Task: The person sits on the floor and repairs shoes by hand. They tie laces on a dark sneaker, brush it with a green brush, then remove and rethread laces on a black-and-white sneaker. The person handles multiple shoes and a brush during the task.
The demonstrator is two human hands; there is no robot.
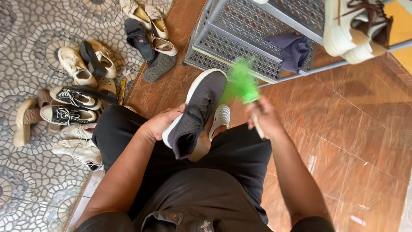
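Grey sneaker point(198, 112), green brush point(241, 83)

Grey perforated metal shoe rack point(240, 38) at top centre. On it: dark purple cloth point(295, 49), and a white-soled brown-laced shoe point(356, 28) to the cloth's right. Left of the rack, shoe pile on patterned pebble floor point(25, 25): black sandal point(138, 38), beige flats point(146, 15), black-and-white sneakers point(71, 107), cream sneakers point(77, 148).
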